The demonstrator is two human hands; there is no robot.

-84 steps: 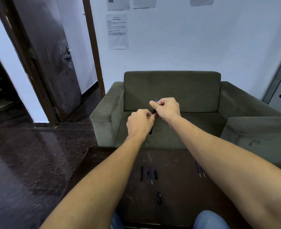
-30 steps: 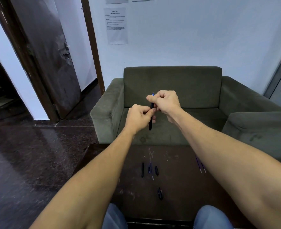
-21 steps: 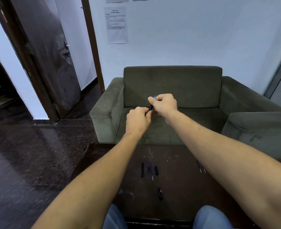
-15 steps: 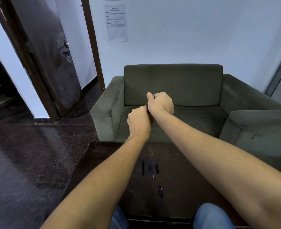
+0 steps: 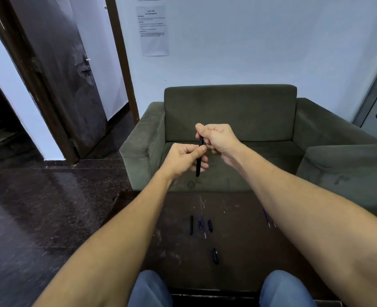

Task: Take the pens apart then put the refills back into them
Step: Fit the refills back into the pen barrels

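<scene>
The blue refill that poked out above my right hand point(image 5: 217, 140) a moment ago no longer shows, so I judge it is now seated in the pen point(image 5: 198, 161). My left hand point(image 5: 183, 159) pinches the barrel mid-length, and my right fingers curl round its top, upright above the surface point(image 5: 238, 251). My thumb hides the pen's top end. My right forearm partly covers 2 refills point(image 5: 267, 218), and the loose parts point(image 5: 191, 225) are too small to sort.
</scene>
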